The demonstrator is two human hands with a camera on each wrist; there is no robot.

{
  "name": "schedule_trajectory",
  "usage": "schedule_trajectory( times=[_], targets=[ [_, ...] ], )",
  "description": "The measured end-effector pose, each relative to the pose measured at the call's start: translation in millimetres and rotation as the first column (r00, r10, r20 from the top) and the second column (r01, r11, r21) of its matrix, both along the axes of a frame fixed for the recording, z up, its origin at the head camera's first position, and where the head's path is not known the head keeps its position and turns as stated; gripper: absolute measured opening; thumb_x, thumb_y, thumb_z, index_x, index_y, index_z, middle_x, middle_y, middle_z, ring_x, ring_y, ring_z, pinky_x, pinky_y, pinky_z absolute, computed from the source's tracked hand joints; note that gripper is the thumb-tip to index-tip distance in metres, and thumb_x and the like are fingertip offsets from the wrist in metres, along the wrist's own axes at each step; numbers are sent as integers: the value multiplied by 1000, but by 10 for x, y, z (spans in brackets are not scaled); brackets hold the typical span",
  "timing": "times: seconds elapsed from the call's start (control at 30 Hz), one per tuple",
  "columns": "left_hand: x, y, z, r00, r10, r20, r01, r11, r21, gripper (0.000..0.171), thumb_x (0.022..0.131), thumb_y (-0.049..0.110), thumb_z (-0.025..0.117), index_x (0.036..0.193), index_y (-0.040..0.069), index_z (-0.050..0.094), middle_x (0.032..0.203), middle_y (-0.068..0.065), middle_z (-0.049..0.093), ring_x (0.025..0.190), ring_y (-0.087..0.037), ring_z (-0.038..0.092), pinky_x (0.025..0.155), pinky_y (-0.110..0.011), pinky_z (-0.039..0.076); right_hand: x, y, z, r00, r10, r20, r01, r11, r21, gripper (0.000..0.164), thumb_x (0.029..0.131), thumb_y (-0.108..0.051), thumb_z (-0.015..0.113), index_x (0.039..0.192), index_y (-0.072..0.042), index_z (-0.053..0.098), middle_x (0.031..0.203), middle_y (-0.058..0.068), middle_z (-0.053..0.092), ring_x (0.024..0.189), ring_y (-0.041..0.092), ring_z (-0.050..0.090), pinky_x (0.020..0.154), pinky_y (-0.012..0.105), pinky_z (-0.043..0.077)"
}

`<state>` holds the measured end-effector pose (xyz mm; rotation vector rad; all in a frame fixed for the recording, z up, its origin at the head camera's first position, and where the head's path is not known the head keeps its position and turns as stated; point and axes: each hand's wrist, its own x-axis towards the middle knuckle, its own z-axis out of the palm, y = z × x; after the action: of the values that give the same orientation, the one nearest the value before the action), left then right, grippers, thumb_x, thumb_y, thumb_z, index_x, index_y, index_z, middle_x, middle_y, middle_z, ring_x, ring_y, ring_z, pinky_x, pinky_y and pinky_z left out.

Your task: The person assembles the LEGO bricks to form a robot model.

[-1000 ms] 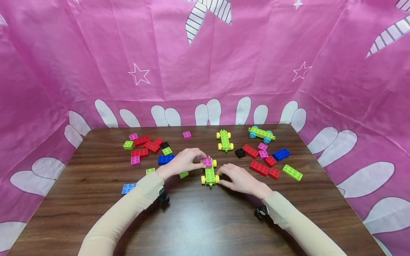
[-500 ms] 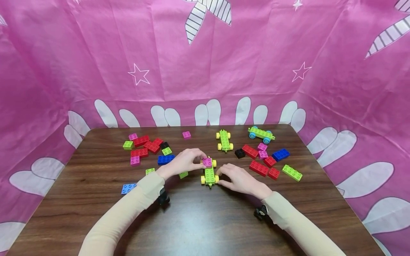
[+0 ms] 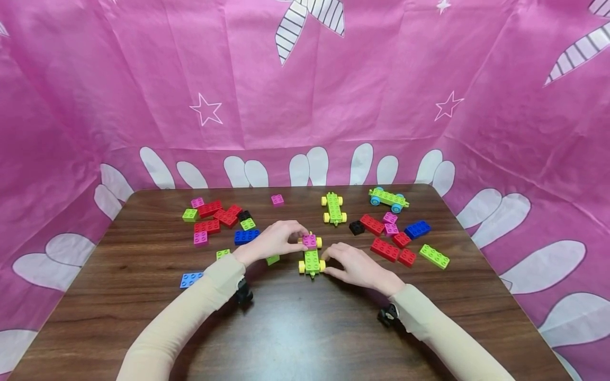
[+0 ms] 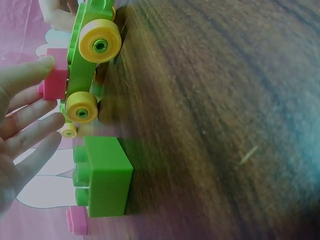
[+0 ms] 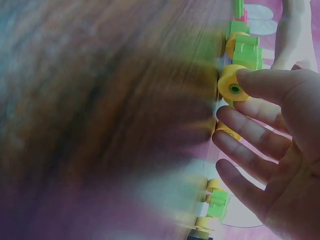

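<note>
My left hand [image 3: 275, 241] pinches a pink two-by-two toy building brick [image 3: 309, 242] between thumb and fingers. That brick sits against the studs at the far end of a lime-green toy car base [image 3: 312, 262] with yellow wheels. In the left wrist view, the thumb lies on the side of the pink brick [image 4: 56, 75], right beside the green base [image 4: 81, 75]. With thumb and index finger, my right hand [image 3: 355, 267] holds the near right yellow wheel [image 5: 233, 84]; its other fingers spread loosely. A loose green brick [image 4: 107, 177] stands below the left hand.
Behind stand another yellow-wheeled base [image 3: 334, 208] and a blue-wheeled one [image 3: 388, 198]. Loose bricks lie to both sides, among them red bricks [image 3: 385, 249], a blue brick [image 3: 418, 229], a light blue brick [image 3: 190, 280] and a lone pink brick [image 3: 277, 200] on the brown table [image 3: 295, 328].
The pink brick has shifted very slightly to the right over the base, with the left fingertips still on it. My right hand stays in place at the wheel.
</note>
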<state>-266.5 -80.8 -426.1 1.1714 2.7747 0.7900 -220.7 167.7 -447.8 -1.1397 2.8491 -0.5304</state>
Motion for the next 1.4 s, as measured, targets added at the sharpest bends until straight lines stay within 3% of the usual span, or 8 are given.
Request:
schedule_trajectory(
  times=[0.4,0.8,1.4],
  targets=[
    [-19,-9,-14,1000,0,6,0,1000,-1,30,86,35,66,111,17,67,102,4,66,83,-13,58,72,-22,47,3,4,20,1000,-5,9,5,1000,10,26,85,-35,67,106,-21,63,100,-5,65,93,10,59,82,29,53],
    [-20,12,11,1000,4,6,-4,1000,-1,30,86,33,67,110,15,67,98,-1,68,79,-13,57,67,-21,45,-17,4,-11,997,23,-68,-23,1000,6,23,86,-35,66,105,-22,63,99,-8,63,94,6,58,82,30,52],
    [-4,64,11,1000,25,2,-25,999,-27,29,83,32,69,107,16,68,93,0,66,79,-11,57,66,-21,46,-17,-2,10,998,23,-58,-23,1000,8,24,85,-36,67,104,-21,65,98,-8,64,93,5,57,82,28,53]
  ],
)
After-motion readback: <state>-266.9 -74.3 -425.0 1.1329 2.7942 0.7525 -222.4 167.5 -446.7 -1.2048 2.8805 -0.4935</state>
